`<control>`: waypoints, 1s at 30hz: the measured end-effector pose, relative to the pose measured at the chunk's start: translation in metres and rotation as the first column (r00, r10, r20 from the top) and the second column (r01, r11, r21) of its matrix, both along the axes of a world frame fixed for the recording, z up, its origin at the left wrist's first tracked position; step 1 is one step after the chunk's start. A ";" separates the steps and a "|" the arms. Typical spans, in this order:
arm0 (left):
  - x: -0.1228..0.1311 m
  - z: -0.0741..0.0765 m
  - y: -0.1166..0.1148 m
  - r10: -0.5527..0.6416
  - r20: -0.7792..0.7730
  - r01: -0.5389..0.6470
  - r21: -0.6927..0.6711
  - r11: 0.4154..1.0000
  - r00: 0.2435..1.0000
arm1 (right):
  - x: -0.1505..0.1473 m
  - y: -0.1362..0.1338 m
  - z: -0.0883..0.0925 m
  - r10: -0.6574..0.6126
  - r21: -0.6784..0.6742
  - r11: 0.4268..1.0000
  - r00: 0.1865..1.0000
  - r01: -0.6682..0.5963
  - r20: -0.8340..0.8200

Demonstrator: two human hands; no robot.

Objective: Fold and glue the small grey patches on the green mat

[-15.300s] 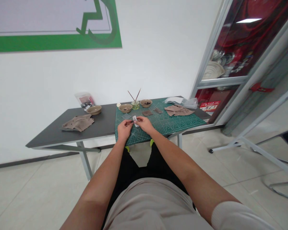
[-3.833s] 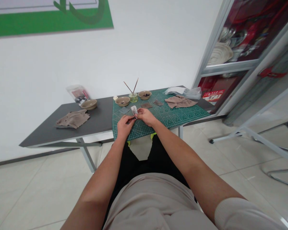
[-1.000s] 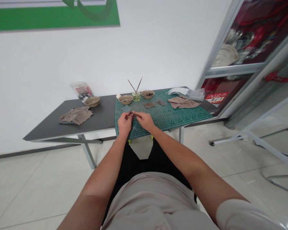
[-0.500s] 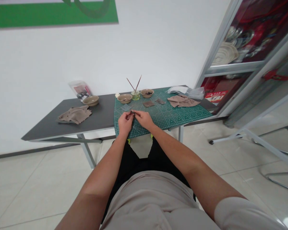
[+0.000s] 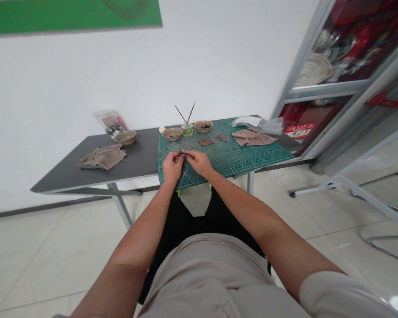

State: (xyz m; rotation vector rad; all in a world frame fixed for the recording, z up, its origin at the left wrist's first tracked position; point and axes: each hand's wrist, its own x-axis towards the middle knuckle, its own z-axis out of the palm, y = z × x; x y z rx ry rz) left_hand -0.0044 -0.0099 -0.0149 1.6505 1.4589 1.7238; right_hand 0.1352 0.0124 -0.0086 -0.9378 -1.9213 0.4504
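Observation:
Over the front of the green cutting mat (image 5: 225,163), my left hand (image 5: 173,168) and my right hand (image 5: 199,162) meet with fingers pinched together. Between their fingertips is a small, dark, thin piece (image 5: 183,152), too small to name and partly covered by the fingers. Just beyond the left fingertips lies a grey-blue square (image 5: 174,146). A brown square (image 5: 205,141) and a grey square (image 5: 222,137) rest farther right on the mat.
Along the back stand a tan bowl (image 5: 172,134), a glass jar (image 5: 187,129) with two thin sticks, and a bowl of dark bits (image 5: 203,126). A brown cloth (image 5: 254,137) and plastic bag (image 5: 272,126) lie right; another cloth (image 5: 103,157) and bowl (image 5: 125,137) left.
The small piece between my fingertips has turned slightly and catches more light. Both hands stay at nearly the same spot, and the view has shifted a little.

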 end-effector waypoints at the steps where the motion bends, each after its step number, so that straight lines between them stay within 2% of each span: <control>1: 0.000 0.000 0.000 -0.012 -0.004 0.012 0.000 1.000 1.000 | 0.001 0.000 0.000 0.008 0.001 1.000 1.000 -0.008 -0.006; 5: 0.000 -0.001 0.002 -0.050 0.020 0.050 0.001 0.999 0.999 | 0.002 0.000 0.001 0.007 -0.024 1.000 0.999 -0.006 0.038; 9: -0.004 -0.003 0.004 -0.012 0.091 0.012 0.004 1.000 0.996 | 0.000 -0.001 0.001 0.008 -0.012 1.000 0.998 -0.008 0.057; 15: -0.005 -0.004 0.004 -0.068 0.023 0.068 -0.006 0.998 0.997 | -0.003 0.001 -0.001 -0.026 -0.010 1.000 0.999 0.027 0.046; 19: -0.004 0.000 0.003 -0.006 0.069 0.006 0.005 1.000 0.998 | -0.003 0.001 0.001 -0.021 -0.018 1.000 0.995 0.023 0.098; 24: -0.005 0.001 0.001 -0.053 -0.026 0.054 0.003 0.999 0.998 | -0.003 0.000 -0.001 -0.019 0.003 1.000 0.999 0.019 0.047; 30: -0.007 0.001 0.003 -0.033 0.029 0.033 0.023 0.999 0.999 | -0.003 0.002 -0.004 -0.012 0.022 1.000 0.997 0.011 0.070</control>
